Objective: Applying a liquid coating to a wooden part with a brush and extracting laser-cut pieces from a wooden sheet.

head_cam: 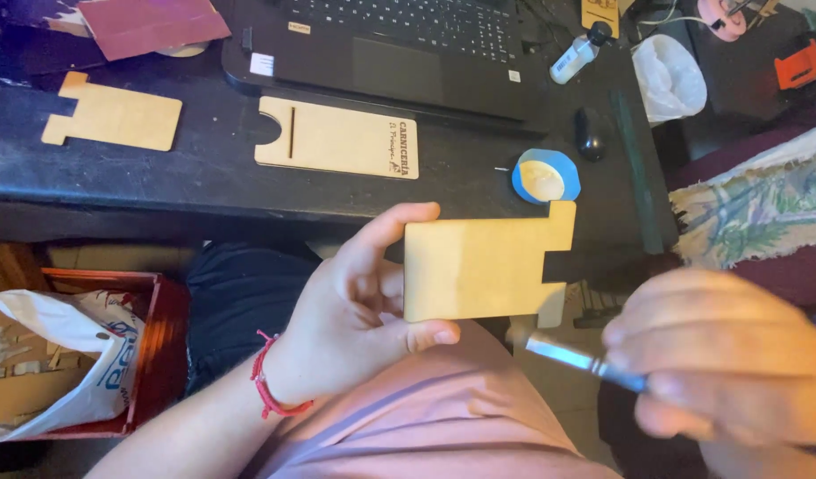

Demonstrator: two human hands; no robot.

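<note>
My left hand (363, 306) grips a flat wooden cut-out piece (479, 266) with a notched tab on its right side, held upright in front of the dark desk's edge. A red string bracelet circles that wrist. My right hand (723, 355), blurred at the lower right, is closed around a thin brush with a metal ferrule (572, 357), whose tip points left toward the lower right corner of the wooden piece. A small blue-rimmed pot (546, 176) with a pale content stands on the desk just above the piece.
On the dark desk (204, 177) lie two more wooden cut-outs (115, 115) (337, 137), a black laptop (399, 53), a mouse (590, 133), a small bottle (575, 55) and red sandpaper (150, 22). A red box (159, 346) with a white bag stands on the lower left.
</note>
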